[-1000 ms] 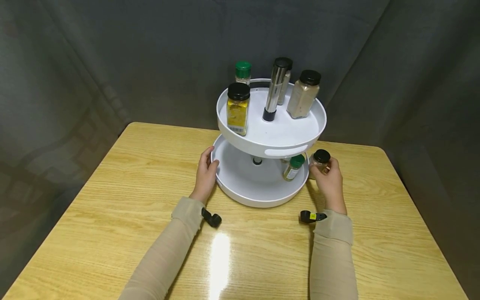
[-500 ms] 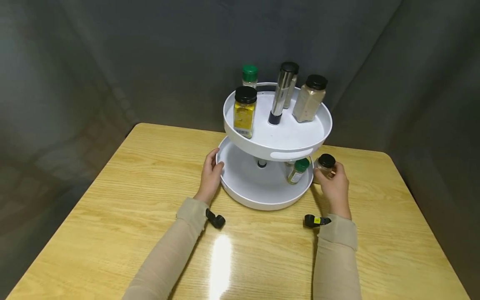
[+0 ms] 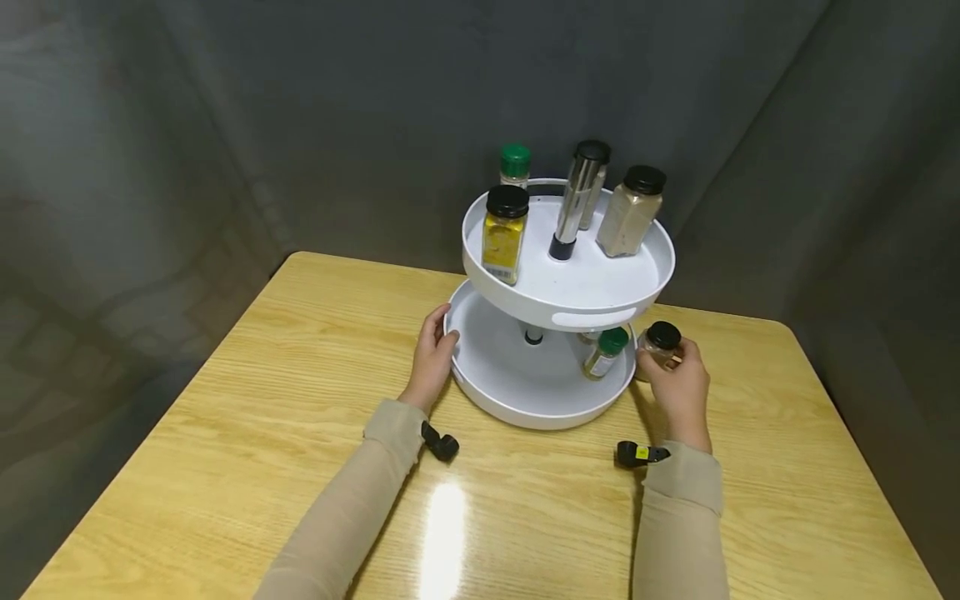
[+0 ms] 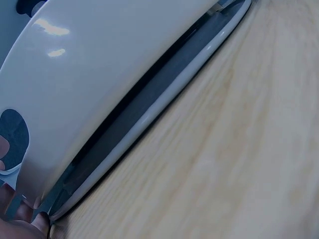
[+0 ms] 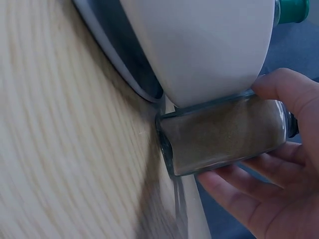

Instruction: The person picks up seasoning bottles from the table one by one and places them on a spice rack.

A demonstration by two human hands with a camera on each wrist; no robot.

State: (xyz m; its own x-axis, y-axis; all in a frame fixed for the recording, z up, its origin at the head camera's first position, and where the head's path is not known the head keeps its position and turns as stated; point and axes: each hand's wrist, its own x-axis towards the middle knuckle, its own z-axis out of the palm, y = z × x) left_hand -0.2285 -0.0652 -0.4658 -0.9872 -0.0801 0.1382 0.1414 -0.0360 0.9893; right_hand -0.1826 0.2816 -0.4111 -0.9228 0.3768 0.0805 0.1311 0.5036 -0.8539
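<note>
In the head view, a white two-tier turntable stands on the table, with an upper tray (image 3: 592,287) above a lower tray (image 3: 517,392). My left hand (image 3: 431,358) grips the lower tray's left rim, thumb in front. My right hand (image 3: 681,392) holds a glass spice jar (image 5: 224,132) of brownish powder with a black lid, thumb on one side and fingers on the other. The jar is upright, just right of the lower tray; whether its base touches the table I cannot tell. A green-capped spice jar (image 3: 602,358) stands on the lower tray's right, another partly hidden behind it.
On the upper tray stand a yellow-labelled jar (image 3: 504,237), a beige powder jar (image 3: 632,212), a green-capped jar (image 3: 515,162) and another behind the metal post (image 3: 576,204). Wooden table (image 3: 322,333) extends around the turntable. A dark curtain (image 3: 360,133) hangs behind.
The head view has shifted, so the turntable and both hands appear lower and further right. Both hands keep the same holds on the lower tray and the jar.
</note>
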